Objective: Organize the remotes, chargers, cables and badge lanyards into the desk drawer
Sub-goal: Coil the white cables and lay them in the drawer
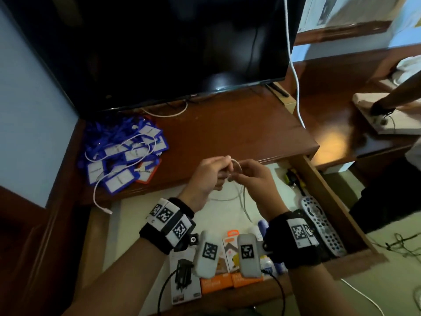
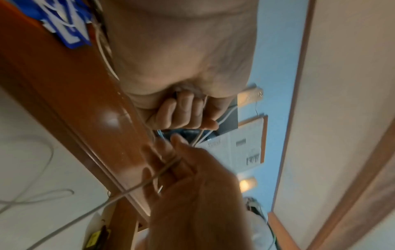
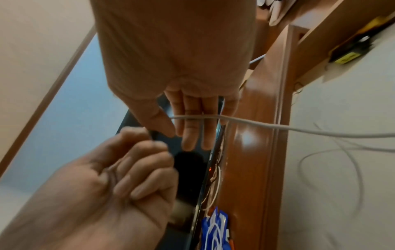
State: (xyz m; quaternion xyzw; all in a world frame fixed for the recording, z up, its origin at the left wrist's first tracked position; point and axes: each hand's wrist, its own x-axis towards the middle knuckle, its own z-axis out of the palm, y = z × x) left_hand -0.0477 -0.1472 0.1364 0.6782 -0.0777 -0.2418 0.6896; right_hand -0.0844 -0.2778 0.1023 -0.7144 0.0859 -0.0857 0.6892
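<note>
Your left hand [image 1: 208, 176] is curled round the cable [image 1: 238, 165], and your right hand [image 1: 251, 181] pinches it too. The rest hangs straight down into the open drawer [image 1: 328, 197], right under both hands.

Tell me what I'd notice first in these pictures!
First, the left hand and right hand in the middle, holding a thin white cable between them above the open drawer. Next, the heap of blue badge lanyards on the left of the desk, by a corner of the big black TV. A grey remote lies along the drawer's right wall.
</note>
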